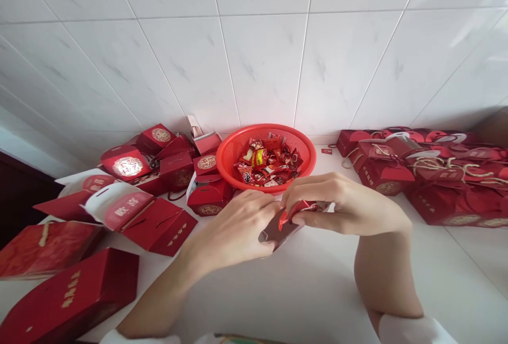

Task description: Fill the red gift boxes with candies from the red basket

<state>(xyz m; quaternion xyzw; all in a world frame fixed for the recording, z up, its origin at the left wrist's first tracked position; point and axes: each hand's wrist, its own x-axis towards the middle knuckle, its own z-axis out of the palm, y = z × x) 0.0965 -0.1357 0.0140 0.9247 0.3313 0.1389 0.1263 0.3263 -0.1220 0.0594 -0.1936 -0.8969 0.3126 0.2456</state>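
Observation:
Low over the white counter [254,301], my left hand [236,225] is closed on a small box [281,234] whose visible side looks grey-brown; much of it is hidden by my hands. My right hand [347,204] pinches red-wrapped candies [293,213] right above this box. How many candies it holds I cannot make out. Just behind both hands stands a red plastic basket [227,161]. Inside it lie many small wrapped candies [273,161], mostly red, one with a yellow wrapper [259,159].
On the left lie several red gift boxes [174,227], some with lids open, and one large box [99,286] near the front. Closed red boxes with rope handles [448,190] crowd the right. A small red tag [326,151] lies by the tiled wall [262,69].

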